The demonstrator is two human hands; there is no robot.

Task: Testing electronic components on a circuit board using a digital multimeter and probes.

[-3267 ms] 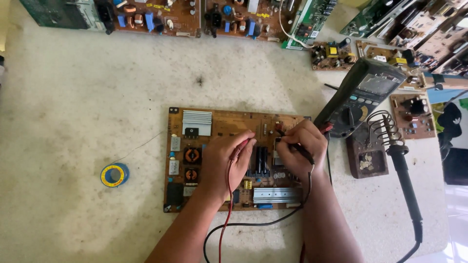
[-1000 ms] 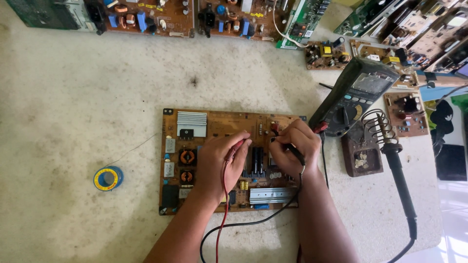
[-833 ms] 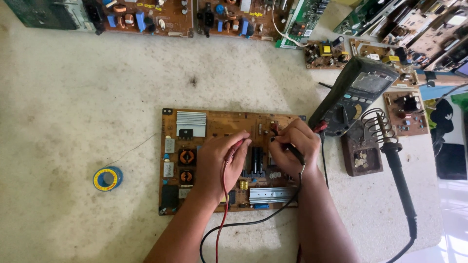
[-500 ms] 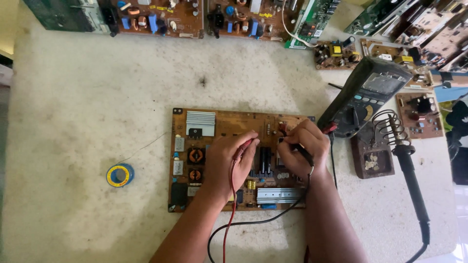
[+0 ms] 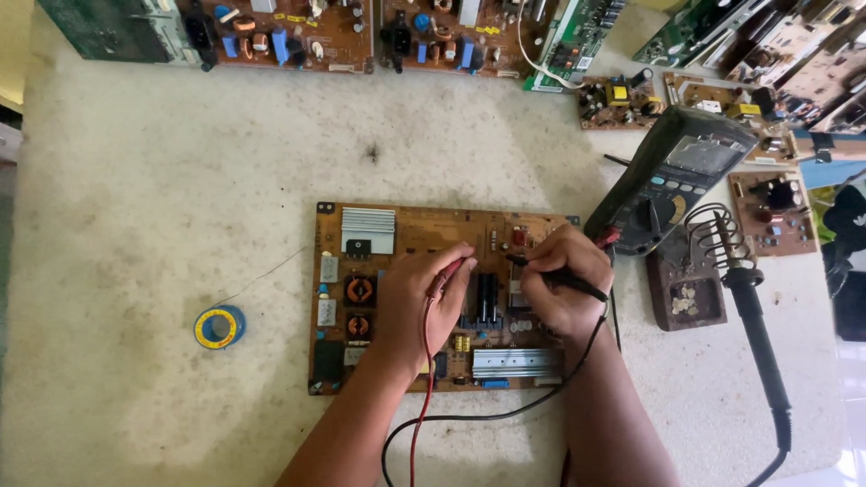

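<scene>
My left hand [image 5: 422,302] pinches the red probe [image 5: 448,271], my right hand [image 5: 559,287] the black probe [image 5: 557,276], both over the brown circuit board [image 5: 406,236] mid-table; their tips are hidden from me.

One camera covers the scene. It is worn on the person's head and looks almost straight down on the desk [image 5: 135,180], from moderate height. The view faces away from the person: both forearms enter from the bottom edge, and the far row of boards runs along the top edge. The board [image 5: 406,225] sits near frame centre, with the left hand [image 5: 419,302] and right hand [image 5: 559,289] on it. The meter [image 5: 672,176] and soldering iron [image 5: 758,334] fall at the right side, the solder reel [image 5: 219,326] at the left. There is no second view, so no overlap.
</scene>
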